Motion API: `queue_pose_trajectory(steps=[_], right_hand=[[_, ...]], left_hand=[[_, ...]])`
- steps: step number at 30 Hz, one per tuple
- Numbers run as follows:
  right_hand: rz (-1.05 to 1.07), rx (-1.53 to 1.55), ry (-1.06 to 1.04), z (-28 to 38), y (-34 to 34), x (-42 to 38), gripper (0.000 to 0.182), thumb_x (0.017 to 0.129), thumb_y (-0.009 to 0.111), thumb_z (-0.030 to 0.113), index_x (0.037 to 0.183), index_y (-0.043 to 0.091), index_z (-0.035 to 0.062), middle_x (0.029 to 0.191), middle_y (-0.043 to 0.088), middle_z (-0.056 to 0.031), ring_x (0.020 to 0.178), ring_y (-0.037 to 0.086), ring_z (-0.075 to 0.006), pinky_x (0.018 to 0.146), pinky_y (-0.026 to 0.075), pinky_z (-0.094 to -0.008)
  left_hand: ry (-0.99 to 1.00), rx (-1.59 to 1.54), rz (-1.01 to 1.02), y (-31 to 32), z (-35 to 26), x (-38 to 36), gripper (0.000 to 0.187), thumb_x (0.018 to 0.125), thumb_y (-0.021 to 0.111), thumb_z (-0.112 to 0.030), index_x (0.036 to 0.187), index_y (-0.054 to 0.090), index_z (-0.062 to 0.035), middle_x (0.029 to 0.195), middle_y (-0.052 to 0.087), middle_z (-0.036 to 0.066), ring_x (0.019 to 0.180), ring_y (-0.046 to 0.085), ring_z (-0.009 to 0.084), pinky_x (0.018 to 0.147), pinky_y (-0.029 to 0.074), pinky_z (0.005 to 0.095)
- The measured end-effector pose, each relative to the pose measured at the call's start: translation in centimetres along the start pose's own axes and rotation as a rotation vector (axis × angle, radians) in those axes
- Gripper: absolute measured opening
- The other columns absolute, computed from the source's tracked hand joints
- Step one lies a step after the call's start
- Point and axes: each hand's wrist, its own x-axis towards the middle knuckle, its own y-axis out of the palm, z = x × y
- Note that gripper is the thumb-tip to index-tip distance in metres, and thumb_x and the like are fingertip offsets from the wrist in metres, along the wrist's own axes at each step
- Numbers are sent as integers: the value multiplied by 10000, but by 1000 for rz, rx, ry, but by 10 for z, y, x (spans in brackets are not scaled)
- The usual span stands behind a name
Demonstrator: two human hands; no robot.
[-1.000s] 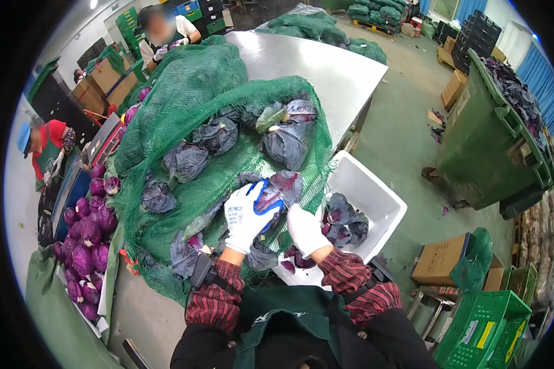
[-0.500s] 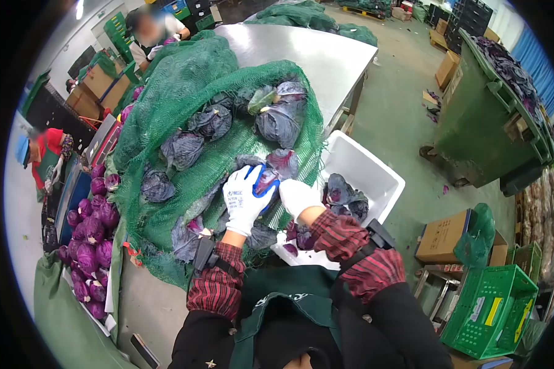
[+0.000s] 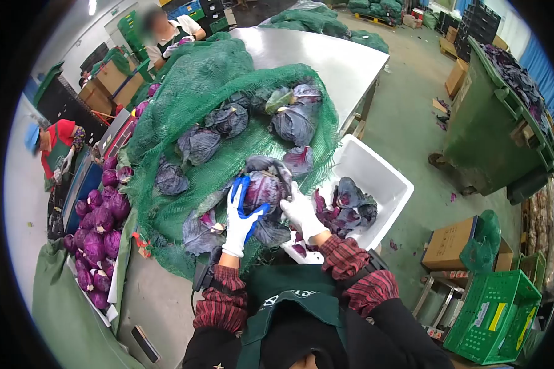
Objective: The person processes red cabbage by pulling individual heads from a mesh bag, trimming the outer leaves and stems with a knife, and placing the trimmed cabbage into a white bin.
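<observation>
A red cabbage (image 3: pixel 263 192) with dark outer leaves folded back sits on the green mesh sack between my two gloved hands. My left hand (image 3: pixel 240 218), in a white glove with a blue palm, cups its left side with thumb and fingers apart around it. At its right edge my right hand (image 3: pixel 301 212) grips beside a dark outer leaf; its fingertips are partly hidden. Loose leaves lie around, one purple leaf (image 3: pixel 298 161) above my right hand. Several more dark cabbages (image 3: pixel 198 146) rest on the green mesh sack (image 3: pixel 228 161).
A white bin (image 3: pixel 388 184) with torn leaves stands at right. Peeled purple cabbages (image 3: pixel 98 227) are heaped at left. Beyond are a steel table (image 3: pixel 314 46), a leaf-filled green wheeled bin (image 3: pixel 492 123), a green crate (image 3: pixel 489 317) and two people (image 3: pixel 58 147) working.
My hands have moved apart around the cabbage, uncovering its purple head. My left palm has turned to the cabbage's side. More leaves show in the white bin, and the whole view has shifted slightly.
</observation>
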Motion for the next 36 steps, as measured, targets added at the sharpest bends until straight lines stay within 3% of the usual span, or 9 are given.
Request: queue_pose_trajectory(steps=[1,10,13,17,21,25,27,30,36], right_hand=[[117,137,126,1,5,2,739,837,460,164,1475,156,-53,712,647,-149,546,611,-254,580,504,-372],[60,184,-68,40,-36,-2,663,886,533,139,1498,280,118,673,585,-46,534,577,-123,536,484,-281],[23,176,-49,11,-39,0,650,871,528,94,1487,319,115,1031,608,-122,719,530,-71,590,499,-259],[-319,558,260,-56,-58,4,145,937,523,174,1047,552,83,669,585,-37,433,467,-102,384,379,-257],[-444,593,506,-59,-102,-4,277,964,467,357,872,460,96,549,519,-48,359,417,-130,310,303,-280],[-291,281,206,-22,-92,-24,381,929,548,443,1032,625,84,501,536,-33,384,491,-121,363,368,-287],[-233,-127,-372,-51,-61,-8,461,948,533,402,1277,559,79,627,600,-69,449,529,-115,475,429,-271],[76,239,83,16,-37,-15,549,961,547,298,1463,377,152,722,575,-53,475,503,-94,505,444,-252],[198,-13,-88,14,-32,-9,543,953,537,347,1459,372,240,932,692,-145,536,625,-196,561,499,-319]], left_hand=[[6,-59,2,0,-1,1,804,694,814,-151,1405,447,-81,1430,415,131,1355,357,275,1119,314,405],[-86,-195,-22,-1,-40,36,772,738,801,-198,1384,427,1,1443,399,164,1322,397,262,1106,309,363],[-66,-66,117,11,-11,28,793,695,836,-203,1359,457,9,1388,454,156,1288,437,250,1078,361,363],[-36,-106,68,17,-3,17,803,673,842,-100,1360,440,4,1372,476,138,1270,466,244,1078,375,366],[-45,-171,35,18,-4,12,834,669,844,-84,1380,418,-1,1396,460,137,1270,467,239,1081,376,368],[-124,-426,-6,23,2,7,820,699,825,-67,1392,390,-1,1407,454,131,1282,457,238,1080,379,367],[-167,-403,52,14,-4,10,762,726,807,-71,1371,407,-2,1389,474,140,1245,492,244,1076,383,366],[-243,-398,95,7,-25,21,656,758,773,-44,1334,462,-14,1360,502,141,1196,527,241,1058,397,361],[-123,-96,-6,6,-18,43,414,956,574,-204,1313,522,0,1290,573,131,1196,519,197,1050,366,313]])
